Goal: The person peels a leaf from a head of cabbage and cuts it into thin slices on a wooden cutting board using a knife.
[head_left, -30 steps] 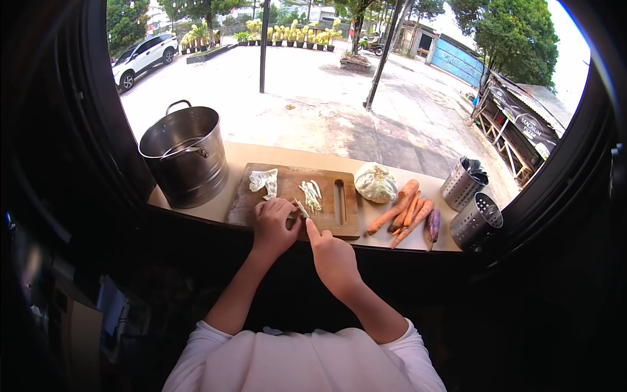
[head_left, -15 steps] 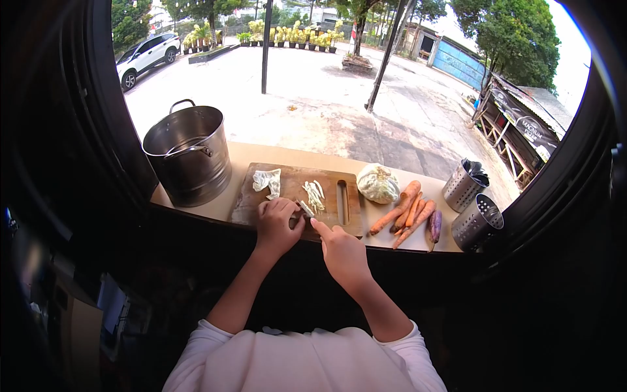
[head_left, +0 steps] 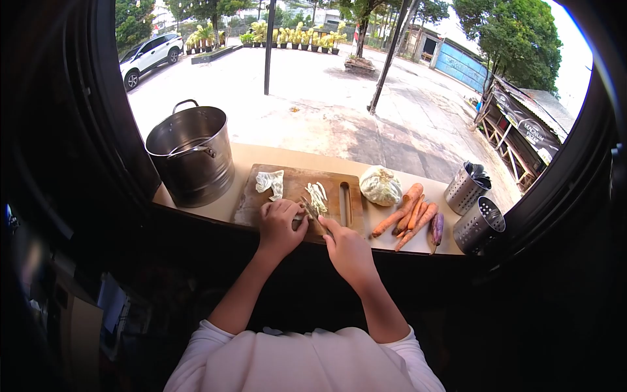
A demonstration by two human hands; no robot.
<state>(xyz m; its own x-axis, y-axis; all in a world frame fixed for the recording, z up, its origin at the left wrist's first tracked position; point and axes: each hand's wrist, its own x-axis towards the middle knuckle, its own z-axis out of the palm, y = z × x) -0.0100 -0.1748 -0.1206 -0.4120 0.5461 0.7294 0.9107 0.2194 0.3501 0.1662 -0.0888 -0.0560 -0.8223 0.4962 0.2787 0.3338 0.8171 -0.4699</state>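
Right fingers (head_left: 331, 227) grip the knife (head_left: 315, 217), more exposed than before; left fingers (head_left: 285, 207) pin pale cabbage (head_left: 299, 216).

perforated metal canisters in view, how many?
2. The far canister, with dark items in it, stands right of the carrots; the near canister is closer to the camera, right of the purple vegetable. Dark edges could hide more.

On the long pale counter (head_left: 261, 152) before me there stood, from my left to my right, a metal pot (head_left: 199, 176), a wooden cutting board (head_left: 292, 178) lying flat, a pale round cabbage (head_left: 381, 186), several orange carrots (head_left: 392, 217), one purple vegetable (head_left: 437, 228), and two perforated metal holders (head_left: 480, 227).
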